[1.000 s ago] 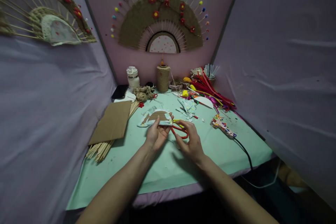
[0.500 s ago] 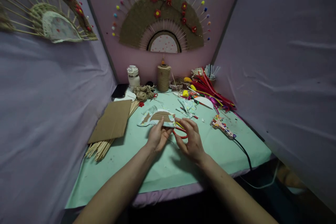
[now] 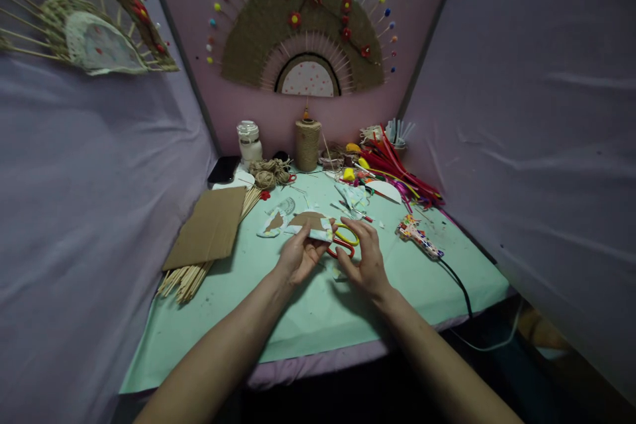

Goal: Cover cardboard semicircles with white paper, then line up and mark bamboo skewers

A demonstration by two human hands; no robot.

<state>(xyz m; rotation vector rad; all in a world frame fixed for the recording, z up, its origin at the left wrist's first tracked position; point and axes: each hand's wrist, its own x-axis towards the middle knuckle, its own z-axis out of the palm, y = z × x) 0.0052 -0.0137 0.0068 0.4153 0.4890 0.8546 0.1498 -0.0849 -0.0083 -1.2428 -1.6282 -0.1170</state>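
Observation:
My left hand point(image 3: 301, 255) is closed around a half-round piece of cardboard point(image 3: 309, 220), its thumb on top. Patterned pale-blue fabric is folded over the cardboard's edges, with bare brown in the middle. Scissors point(image 3: 342, 248) with one yellow and one red handle loop lie right beside it; their blades are hidden. Over the handles my right hand point(image 3: 365, 255) hovers, fingers and thumb apart, nothing visible between them. Under the right fingers is a small fabric scrap point(image 3: 339, 274). Left of the held piece lies another fabric-edged cardboard piece point(image 3: 272, 222).
A glue gun point(image 3: 420, 238) with a black cord lies to the right. At left, a cardboard sheet point(image 3: 206, 228) covers thin wooden sticks point(image 3: 186, 281). Behind stand a jar point(image 3: 249, 144), a twine spool point(image 3: 307, 146) and red pipe cleaners point(image 3: 397, 165). Fabric walls rise on both sides.
My right hand has come away from the corner of the cardboard and its fingers have spread. The scissor handles and a small scrap beneath now show more. The view has shifted slightly.

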